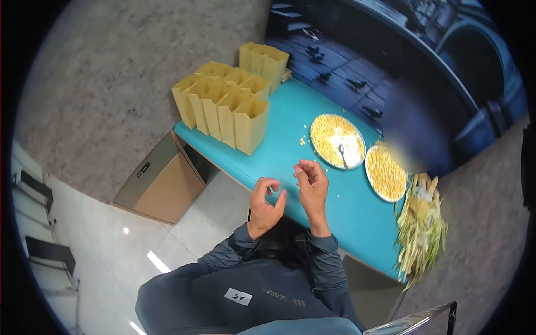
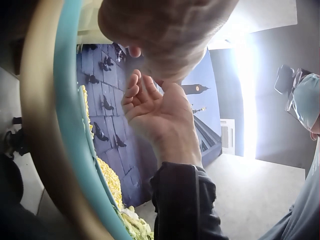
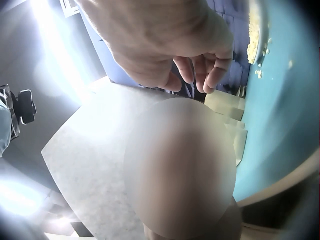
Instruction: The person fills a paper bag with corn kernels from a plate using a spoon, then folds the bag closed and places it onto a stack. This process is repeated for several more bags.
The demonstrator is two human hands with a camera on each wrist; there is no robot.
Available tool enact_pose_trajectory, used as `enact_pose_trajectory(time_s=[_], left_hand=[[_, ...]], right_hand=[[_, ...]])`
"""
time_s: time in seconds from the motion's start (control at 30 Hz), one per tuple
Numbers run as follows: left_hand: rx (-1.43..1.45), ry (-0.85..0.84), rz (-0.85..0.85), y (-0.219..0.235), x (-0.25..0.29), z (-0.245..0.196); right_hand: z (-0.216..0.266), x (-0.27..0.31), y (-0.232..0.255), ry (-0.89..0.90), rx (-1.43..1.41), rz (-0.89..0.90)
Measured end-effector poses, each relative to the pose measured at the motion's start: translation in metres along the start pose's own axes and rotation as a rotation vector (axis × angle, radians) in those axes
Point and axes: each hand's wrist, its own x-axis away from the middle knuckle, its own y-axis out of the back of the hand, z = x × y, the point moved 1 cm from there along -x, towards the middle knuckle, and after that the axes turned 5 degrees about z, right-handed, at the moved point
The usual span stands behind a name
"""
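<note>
Both hands are raised in front of the torso over the near edge of the turquoise table (image 1: 346,212). My left hand (image 1: 265,205) has loosely bent fingers, thumb apart, and holds nothing. Beside it, the right hand (image 1: 312,187) hangs a little farther over the table, its fingers loosely curled and likewise holding nothing; its palm shows in the left wrist view. Closest to the right hand is a white plate (image 1: 353,156) of yellow corn kernels with a metal spoon (image 1: 342,152) lying in it. A second plate (image 1: 369,176), heaped with kernels, sits to its right.
Upright brown paper bags (image 1: 250,134) stand open in rows at the table's left end. Loose kernels (image 1: 303,140) lie beside the first plate. Corn husks (image 1: 421,226) are piled at the right end, hanging over the edge. A cabinet (image 1: 167,187) stands at lower left.
</note>
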Motion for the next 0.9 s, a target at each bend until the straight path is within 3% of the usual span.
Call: enact_pose_trajectory(time_s=[0.1,0.2,0.33,0.5,0.57,0.6,0.67,0.77,0.8,0.9], left_hand=[[-0.025,-0.003,-0.03,0.005,-0.007,-0.004],[-0.033,0.013,-0.075,0.015,-0.012,-0.002],[-0.085,0.076,-0.087,0.032,-0.017,0.006],[-0.14,0.106,-0.073,0.048,-0.024,0.009],[-0.123,0.106,-0.075,0.048,-0.025,0.009],[-0.133,0.121,-0.073,0.048,-0.024,0.008],[-0.155,0.08,-0.01,0.049,-0.028,0.008],[-0.195,0.057,0.03,0.053,-0.023,0.013],[-0.206,0.069,0.044,0.054,-0.021,0.014],[-0.217,0.058,0.03,0.056,-0.02,0.017]], right_hand=[[0.018,-0.041,0.002,0.075,-0.003,0.048],[0.045,-0.127,-0.012,0.422,0.309,-0.036],[0.065,-0.262,-0.059,0.807,0.561,0.08],[0.074,-0.363,-0.118,0.854,0.649,0.165],[0.078,-0.384,-0.144,0.914,0.887,0.27],[0.078,-0.39,-0.154,0.901,0.878,0.28],[0.077,-0.403,-0.174,0.781,1.163,0.253],[0.062,-0.423,-0.184,0.735,1.301,0.221],[0.056,-0.431,-0.184,0.674,1.373,0.308],[0.045,-0.439,-0.18,0.74,1.272,0.331]])
